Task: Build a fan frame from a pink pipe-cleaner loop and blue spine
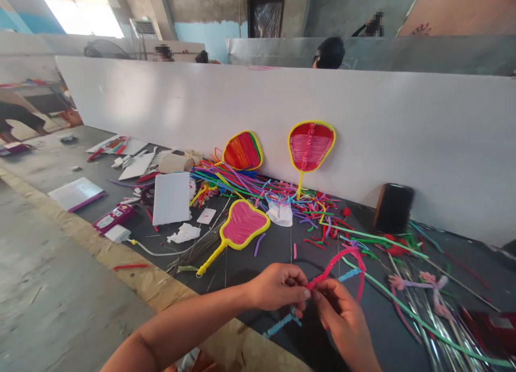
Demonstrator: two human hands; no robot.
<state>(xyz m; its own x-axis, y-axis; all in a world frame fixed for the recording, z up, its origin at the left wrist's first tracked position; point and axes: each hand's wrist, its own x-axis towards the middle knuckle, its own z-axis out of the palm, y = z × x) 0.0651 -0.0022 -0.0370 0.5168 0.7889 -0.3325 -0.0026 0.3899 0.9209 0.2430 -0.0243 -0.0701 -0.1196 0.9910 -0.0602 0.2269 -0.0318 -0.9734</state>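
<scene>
Near the front edge of the dark table, my left hand [280,288] and my right hand [341,313] meet fingertip to fingertip. Both are closed on a pink pipe cleaner [328,267], which curves up into a loop beyond my right hand. A twisted blue pipe cleaner [278,326] sticks out below my left hand, and a blue piece [350,275] crosses the pink loop; whether they are one strand is hidden by my fingers. A yellow-rimmed pink fan [245,224] lies on the table beyond my left hand.
A red-and-pink fan [312,146] and an orange-red fan [242,150] lean against the white partition [181,103]. Loose pipe cleaners [245,178] are heaped below them. At right are a phone [394,208] and shiny metallic sticks [427,318]. A white card [171,198] stands at left.
</scene>
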